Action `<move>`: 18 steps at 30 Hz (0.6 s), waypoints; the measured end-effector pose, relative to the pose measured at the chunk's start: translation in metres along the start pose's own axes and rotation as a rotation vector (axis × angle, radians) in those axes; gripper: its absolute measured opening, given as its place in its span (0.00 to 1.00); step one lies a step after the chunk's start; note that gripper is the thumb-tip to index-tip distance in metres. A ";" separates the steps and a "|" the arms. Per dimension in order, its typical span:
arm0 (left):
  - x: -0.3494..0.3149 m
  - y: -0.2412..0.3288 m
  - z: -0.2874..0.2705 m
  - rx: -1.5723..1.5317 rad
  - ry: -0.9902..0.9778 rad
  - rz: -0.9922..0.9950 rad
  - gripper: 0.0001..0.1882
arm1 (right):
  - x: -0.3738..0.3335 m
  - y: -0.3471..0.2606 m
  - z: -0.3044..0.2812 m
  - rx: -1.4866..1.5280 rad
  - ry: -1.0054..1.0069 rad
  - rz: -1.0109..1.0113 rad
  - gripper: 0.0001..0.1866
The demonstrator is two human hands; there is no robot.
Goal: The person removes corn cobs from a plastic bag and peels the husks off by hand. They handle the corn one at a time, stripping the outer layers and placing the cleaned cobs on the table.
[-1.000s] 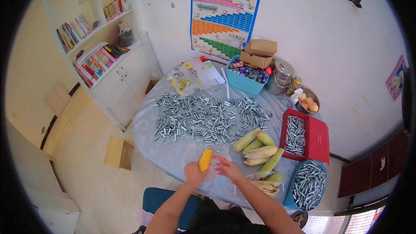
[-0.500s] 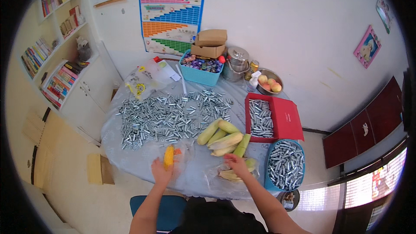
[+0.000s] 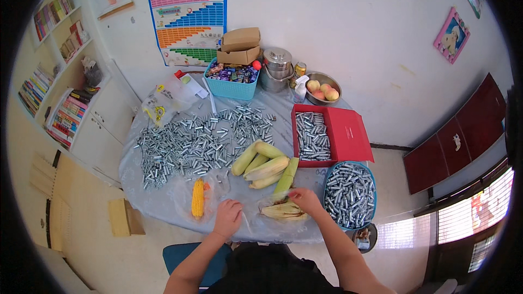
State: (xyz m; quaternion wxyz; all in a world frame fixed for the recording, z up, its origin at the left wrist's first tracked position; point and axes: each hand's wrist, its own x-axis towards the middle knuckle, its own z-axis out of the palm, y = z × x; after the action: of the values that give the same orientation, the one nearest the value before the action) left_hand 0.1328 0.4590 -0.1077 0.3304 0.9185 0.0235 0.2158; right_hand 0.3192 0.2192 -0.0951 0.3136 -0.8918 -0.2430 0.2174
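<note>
A peeled yellow corn cob (image 3: 198,198) lies on a clear plastic sheet (image 3: 184,190) at the left front of the table. My left hand (image 3: 227,218) is right of the cob, fingers closed at the left edge of a clear plastic bag (image 3: 261,223). My right hand (image 3: 306,200) pinches the bag's upper right side. Pale corn husks (image 3: 283,211) lie in that bag between my hands. Beyond them several ears of corn in husks (image 3: 266,169) are heaped, and a green ear (image 3: 287,177) slants toward my right hand.
Many metal bolts (image 3: 196,144) spread over the table's left half. A red box (image 3: 313,162) and a blue basket (image 3: 325,201) at right hold more metal pieces. Farther back stand a turquoise basket of wrapped items (image 3: 231,91), a metal pot (image 3: 277,71) and a bowl of fruit (image 3: 338,98).
My left hand has let go of the corn cob, which now lies on the plastic sheet, and moved right to the husk bag. My right hand stays at the bag; the view has shifted.
</note>
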 end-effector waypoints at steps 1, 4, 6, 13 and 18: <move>0.001 0.003 0.006 -0.003 -0.003 -0.007 0.14 | -0.006 0.000 0.001 -0.056 0.040 -0.094 0.13; 0.010 0.013 0.027 -0.001 0.002 -0.033 0.16 | -0.029 0.016 0.022 -0.232 0.034 -0.296 0.14; 0.016 0.010 0.049 0.018 0.029 -0.069 0.17 | -0.039 0.040 0.053 -0.358 -0.153 -0.326 0.16; 0.017 0.004 0.071 -0.201 -0.172 -0.486 0.10 | -0.076 0.049 0.061 -0.135 0.082 -0.381 0.10; 0.021 0.014 0.059 -0.354 -0.006 -0.557 0.06 | -0.062 0.033 0.032 -0.085 0.270 -0.386 0.10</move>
State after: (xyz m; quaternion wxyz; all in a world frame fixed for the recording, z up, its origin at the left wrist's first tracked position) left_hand 0.1748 0.4168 -0.1323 0.5312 0.8058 0.2349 0.1153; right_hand 0.2627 0.1751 -0.1253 0.3410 -0.8623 -0.3737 0.0215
